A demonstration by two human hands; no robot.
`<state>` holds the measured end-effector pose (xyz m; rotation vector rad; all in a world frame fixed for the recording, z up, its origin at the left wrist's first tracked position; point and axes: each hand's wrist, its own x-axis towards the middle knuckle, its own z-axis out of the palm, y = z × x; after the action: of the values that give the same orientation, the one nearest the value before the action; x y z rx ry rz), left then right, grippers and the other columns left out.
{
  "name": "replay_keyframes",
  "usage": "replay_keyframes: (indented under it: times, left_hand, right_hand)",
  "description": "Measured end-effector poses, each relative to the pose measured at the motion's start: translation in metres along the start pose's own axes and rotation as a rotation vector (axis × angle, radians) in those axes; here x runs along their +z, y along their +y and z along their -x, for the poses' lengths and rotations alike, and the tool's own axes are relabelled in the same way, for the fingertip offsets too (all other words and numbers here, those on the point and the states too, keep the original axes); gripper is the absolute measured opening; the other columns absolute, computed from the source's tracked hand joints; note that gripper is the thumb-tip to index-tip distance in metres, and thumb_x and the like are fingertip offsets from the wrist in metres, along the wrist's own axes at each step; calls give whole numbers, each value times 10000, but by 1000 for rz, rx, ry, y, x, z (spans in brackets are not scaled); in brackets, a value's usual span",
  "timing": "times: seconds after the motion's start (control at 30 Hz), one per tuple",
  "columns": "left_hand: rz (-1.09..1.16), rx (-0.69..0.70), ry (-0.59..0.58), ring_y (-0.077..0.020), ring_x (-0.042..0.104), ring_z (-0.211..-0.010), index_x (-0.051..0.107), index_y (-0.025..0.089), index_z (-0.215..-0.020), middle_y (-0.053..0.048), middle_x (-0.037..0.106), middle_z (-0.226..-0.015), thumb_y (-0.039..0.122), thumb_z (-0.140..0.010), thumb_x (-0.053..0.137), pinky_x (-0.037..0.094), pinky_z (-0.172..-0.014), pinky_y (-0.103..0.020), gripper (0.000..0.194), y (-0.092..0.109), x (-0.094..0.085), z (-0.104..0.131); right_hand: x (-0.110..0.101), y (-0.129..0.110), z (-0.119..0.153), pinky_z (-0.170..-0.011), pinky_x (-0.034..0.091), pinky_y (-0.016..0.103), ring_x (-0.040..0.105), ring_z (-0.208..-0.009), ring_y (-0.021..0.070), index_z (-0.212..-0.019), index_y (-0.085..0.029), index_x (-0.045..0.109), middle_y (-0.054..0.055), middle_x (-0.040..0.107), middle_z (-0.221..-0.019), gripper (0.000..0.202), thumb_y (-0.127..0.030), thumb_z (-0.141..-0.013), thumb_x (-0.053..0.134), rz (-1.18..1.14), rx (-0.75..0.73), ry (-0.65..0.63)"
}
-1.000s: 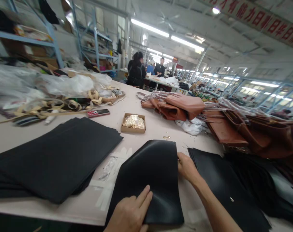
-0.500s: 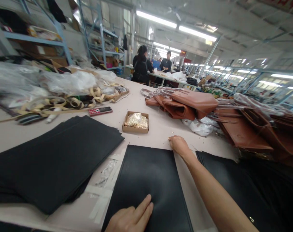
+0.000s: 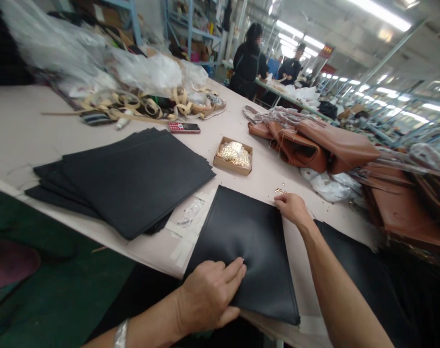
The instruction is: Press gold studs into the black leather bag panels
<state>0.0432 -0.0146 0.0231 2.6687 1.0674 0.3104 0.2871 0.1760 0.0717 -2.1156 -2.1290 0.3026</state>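
Note:
A black leather-like panel [image 3: 256, 241] lies at the table's near edge. My left hand [image 3: 216, 290] presses on its lower left part, two fingers stretched out on the surface and the thumb near the front edge. Beyond the panel's far right corner, my right hand [image 3: 290, 207] has thumb and forefinger pinched at the tabletop; whatever is between them is too small to make out. Several small gold pieces [image 3: 280, 190] lie just beyond those fingertips. A small cardboard box [image 3: 233, 166] with a bag of gold pieces stands behind the panel.
Stacked black sheets [image 3: 133, 179] lie on the left, with a red phone [image 3: 184, 127] behind them. Beige strips [image 3: 129, 104] and plastic bags [image 3: 143, 72] fill the back left. Brown bags [image 3: 336, 140] lie to the right, near more black panels [image 3: 354, 261]. Two people stand at a far table.
The view has shifted, so the table's near left edge and the floor now show. More gold pieces are visible beside my right fingertips. My left hand still rests on the panel.

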Motion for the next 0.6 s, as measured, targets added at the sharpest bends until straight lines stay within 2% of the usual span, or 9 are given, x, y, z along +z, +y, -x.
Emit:
replay_keyframes:
  times: [0.07,0.17,0.2,0.27,0.37,0.6]
  left_hand:
    - [-1,17,27,-288,645,-868,509,85,-1335,-156,530,-1404,450,-794,625,498,-699,-412,663,0,-1,-1]
    - [-3,34,66,-279,639,-844,524,89,-1310,-154,578,-1350,467,-789,636,481,-662,-396,653,0,-1,-1]
    - [-7,38,78,-274,636,-834,527,89,-1303,-153,591,-1332,467,-789,638,477,-655,-394,648,0,0,-1]
    - [-19,46,100,-263,630,-814,525,90,-1297,-142,617,-1286,471,-796,635,471,-639,-394,639,-1,1,0]
    - [-31,62,121,-252,622,-808,516,96,-1290,-110,638,-1221,486,-819,611,468,-612,-394,619,-2,4,1]
    - [-45,70,138,-238,605,-790,526,108,-1260,-83,634,-1169,495,-830,592,468,-603,-400,582,-2,5,3]
  right_hand:
    - [6,-9,35,-697,519,268,684,-731,178,-1011,-137,713,64,732,-820,278,-279,-862,527,-195,-63,-92]
    - [20,-24,93,-609,504,246,624,-630,140,-944,-147,686,18,680,-725,241,-337,-843,576,-618,-118,-284]
    - [24,-29,110,-602,495,244,609,-621,136,-911,-154,684,9,666,-705,213,-329,-836,589,-688,-117,-329]
    - [30,-37,134,-589,471,235,583,-605,129,-871,-173,686,-7,648,-672,167,-305,-840,588,-672,-112,-360]
    - [31,-45,148,-582,435,227,568,-601,127,-852,-196,702,-13,649,-662,156,-269,-853,564,-540,-144,-335]
    - [23,-59,143,-586,399,230,587,-605,134,-809,-209,711,-2,683,-687,169,-224,-842,546,-328,-216,-328]
